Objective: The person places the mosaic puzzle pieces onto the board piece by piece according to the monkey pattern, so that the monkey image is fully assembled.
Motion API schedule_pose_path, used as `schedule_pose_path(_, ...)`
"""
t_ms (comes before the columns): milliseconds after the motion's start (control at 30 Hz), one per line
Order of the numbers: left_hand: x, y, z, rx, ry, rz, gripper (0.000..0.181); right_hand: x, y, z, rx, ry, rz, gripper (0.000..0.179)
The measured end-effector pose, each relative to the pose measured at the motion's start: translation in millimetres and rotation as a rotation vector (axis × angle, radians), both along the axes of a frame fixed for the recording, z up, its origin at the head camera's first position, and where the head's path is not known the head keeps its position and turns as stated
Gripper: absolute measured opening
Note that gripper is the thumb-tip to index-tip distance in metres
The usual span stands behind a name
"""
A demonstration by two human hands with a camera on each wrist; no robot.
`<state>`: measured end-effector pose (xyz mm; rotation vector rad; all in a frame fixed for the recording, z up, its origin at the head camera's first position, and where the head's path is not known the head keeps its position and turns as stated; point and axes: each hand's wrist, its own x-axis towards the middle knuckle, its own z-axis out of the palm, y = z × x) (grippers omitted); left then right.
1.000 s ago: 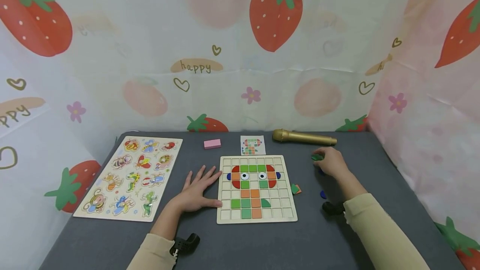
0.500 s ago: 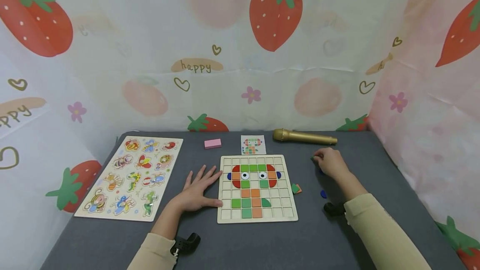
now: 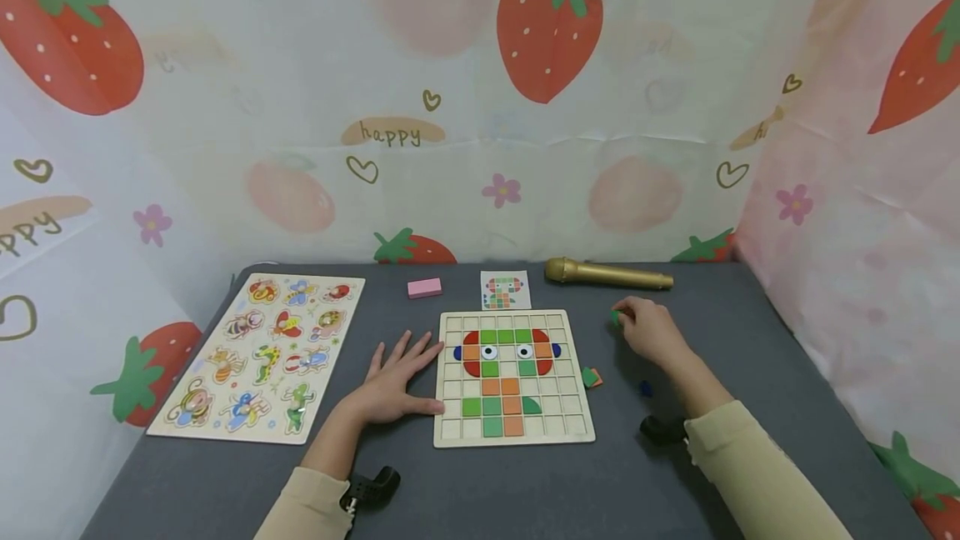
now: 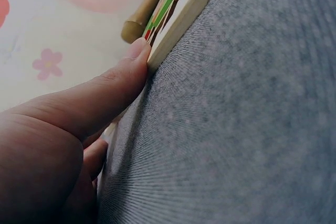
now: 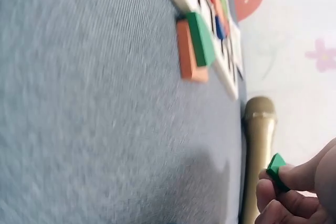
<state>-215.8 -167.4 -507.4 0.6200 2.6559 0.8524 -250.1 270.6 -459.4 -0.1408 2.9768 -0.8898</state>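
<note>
A wooden grid board (image 3: 555,423) lies mid-table, with red, green, orange and blue pieces and two round eyes forming a figure. My left hand (image 3: 390,390) rests on the table with fingers spread, its thumb and a fingertip touching the board's left edge. Right of the board, my right hand (image 3: 652,332) pinches a small green piece (image 5: 276,171) between thumb and fingers, above the table; its full outline is partly hidden. A green piece (image 5: 201,39) leans on an orange piece (image 5: 190,56) beside the board's right edge. A blue piece (image 3: 645,388) lies near the right wrist.
Behind the board is a small pattern card (image 3: 506,304). A gold microphone (image 3: 611,274) lies along the back edge. The pink block (image 3: 424,288) sits back left, and an insect picture board (image 3: 292,430) covers the table's left side.
My right hand has moved a little left toward the board with the green piece pinched in it. The left hand has stayed in place.
</note>
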Motion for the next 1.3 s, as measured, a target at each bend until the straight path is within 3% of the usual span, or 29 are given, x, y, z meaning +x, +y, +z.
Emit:
schedule_pose_path(300,0.6,-0.9,-0.5,0.003,-0.001,-0.003,0.100,14.8,-20.3,9.8,-0.041,0.023,0.019,0.031)
schedule_pose_path(533,1.6,0.2,1.8,0.006,-0.006,-0.003,0.100,24.6,-34.0,15.2,-0.113,0.038,0.022,0.021)
schedule_pose_path(900,1.9,1.0,4.5,0.001,-0.005,0.003,0.100,36.7,-56.4,14.3,-0.165,0.067,0.084,0.019)
schedule_pose_path(1300,1.6,0.8,3.8,0.000,-0.006,0.002,0.100,44.0,-84.9,8.8,-0.216,0.023,0.124,0.009)
